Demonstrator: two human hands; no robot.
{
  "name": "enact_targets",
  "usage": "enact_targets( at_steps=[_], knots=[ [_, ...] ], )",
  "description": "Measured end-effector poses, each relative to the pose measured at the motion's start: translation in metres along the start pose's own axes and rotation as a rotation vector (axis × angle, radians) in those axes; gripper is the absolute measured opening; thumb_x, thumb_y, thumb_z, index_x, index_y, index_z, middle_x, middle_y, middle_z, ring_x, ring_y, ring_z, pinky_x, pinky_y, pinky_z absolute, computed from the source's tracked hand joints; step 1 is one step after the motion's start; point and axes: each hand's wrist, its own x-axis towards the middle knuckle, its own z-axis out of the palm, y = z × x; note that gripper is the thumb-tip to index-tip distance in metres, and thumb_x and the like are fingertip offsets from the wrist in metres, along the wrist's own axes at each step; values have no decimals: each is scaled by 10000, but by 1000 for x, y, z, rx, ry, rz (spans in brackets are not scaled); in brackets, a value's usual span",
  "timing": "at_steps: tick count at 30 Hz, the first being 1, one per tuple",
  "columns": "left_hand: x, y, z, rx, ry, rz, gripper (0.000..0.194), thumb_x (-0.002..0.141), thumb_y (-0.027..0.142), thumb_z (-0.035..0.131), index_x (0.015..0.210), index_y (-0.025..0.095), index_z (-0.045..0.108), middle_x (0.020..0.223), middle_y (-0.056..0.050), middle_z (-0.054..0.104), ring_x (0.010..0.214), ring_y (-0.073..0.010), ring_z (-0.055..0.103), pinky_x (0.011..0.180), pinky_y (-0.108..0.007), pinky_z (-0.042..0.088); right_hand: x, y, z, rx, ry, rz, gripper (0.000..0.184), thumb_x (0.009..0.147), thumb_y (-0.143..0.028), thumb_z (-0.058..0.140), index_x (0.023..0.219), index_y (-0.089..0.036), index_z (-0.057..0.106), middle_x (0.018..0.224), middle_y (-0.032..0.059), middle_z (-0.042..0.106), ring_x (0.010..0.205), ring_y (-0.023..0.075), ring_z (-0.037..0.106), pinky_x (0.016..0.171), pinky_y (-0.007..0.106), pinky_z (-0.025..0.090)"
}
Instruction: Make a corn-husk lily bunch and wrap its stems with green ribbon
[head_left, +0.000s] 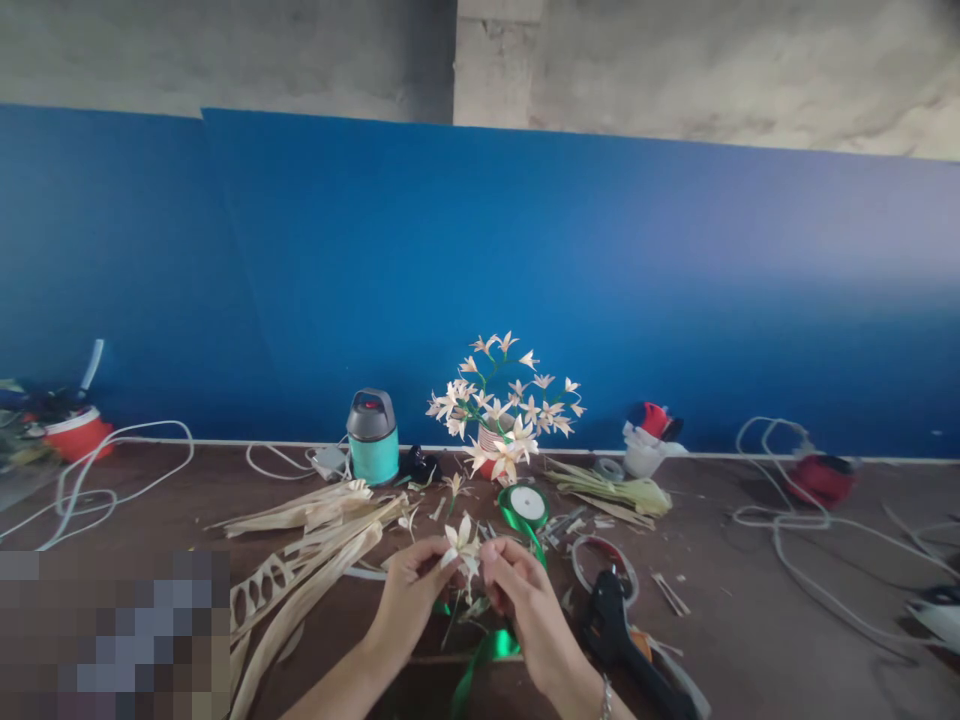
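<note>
Between my two hands, low in the middle of the view, is a small cream craft flower [462,541] with pointed petals. My left hand [414,583] pinches it from the left side. My right hand [523,592] has its thumb and fingers pressed together at the flower's right edge; its fingertips hide exactly what they hold. A shiny green ribbon [487,660] hangs below my hands, and its spool [527,506] lies just beyond them. Behind the spool a vase [495,440] carries many similar cream flowers [517,410] on green stems.
Dried husks [300,590] spread on the left, with more pale strips [615,487] at right. A black glue gun [626,640] lies beside my right forearm, near a roll of clear tape [604,570]. A teal container [373,450] and white cables [787,520] stand farther back.
</note>
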Motion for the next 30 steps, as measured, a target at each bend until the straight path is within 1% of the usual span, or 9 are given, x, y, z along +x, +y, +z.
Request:
enact_targets(
  at_steps=[4,9,13,16,19,22,26,28,30],
  knots=[
    [1,-7,1,-46,17,-31,245,690,382,622,643,143,602,455,19,572,406,-87,429,412,-186,322,4,-16,-8,30,77,-103,264,777,-414,584,670,-180,526,555,-47,411,474,81,299,457,227,216],
    [-1,1,6,-64,31,-48,283,655,411,651,645,129,625,459,9,582,390,-70,412,403,-179,305,9,-43,-24,-2,160,-140,282,756,-421,594,620,-187,514,550,-38,432,468,88,311,444,234,222],
    [-2,8,9,-68,-3,-91,284,646,407,663,624,124,644,485,-11,608,409,-73,438,417,-181,328,4,-65,-44,-131,169,-137,232,736,-399,619,696,-179,559,521,-47,429,455,81,324,432,229,215],
    [-3,10,11,-72,-12,-122,290,626,416,675,618,128,640,514,-23,628,420,-82,460,412,-183,334,-2,-73,-61,-277,233,-163,209,722,-383,620,725,-175,590,522,-43,455,443,79,348,423,223,232],
    [-4,13,11,-28,23,-133,320,626,452,666,634,133,635,424,11,565,343,-57,362,356,-174,232,-5,-70,-75,-498,269,-179,196,679,-361,631,702,-166,629,512,-21,513,445,100,406,430,230,277],
    [-4,16,10,-12,46,-139,329,633,466,660,670,140,636,362,57,469,325,-44,282,356,-174,155,-7,-60,-78,-747,202,-194,191,694,-339,592,614,-171,640,503,-3,558,472,129,460,472,246,322],
    [-3,17,7,-56,48,-127,327,645,458,661,684,134,628,443,44,511,369,-42,297,380,-168,166,-10,-46,-67,-1052,57,-242,203,727,-243,522,584,-196,658,539,13,621,518,154,514,530,256,328],
    [-2,15,5,-74,46,-121,327,650,451,661,692,129,627,456,41,516,377,-43,303,382,-169,173,-11,-41,-61,-1143,19,-264,208,717,-183,501,601,-207,673,591,24,656,553,163,543,554,259,326],
    [-1,13,4,-102,47,-114,322,643,445,669,709,133,626,506,29,554,383,-44,320,381,-169,185,-13,-38,-55,-1179,0,-258,215,701,-144,494,627,-211,685,646,36,682,596,174,568,573,262,327]
  ],
)
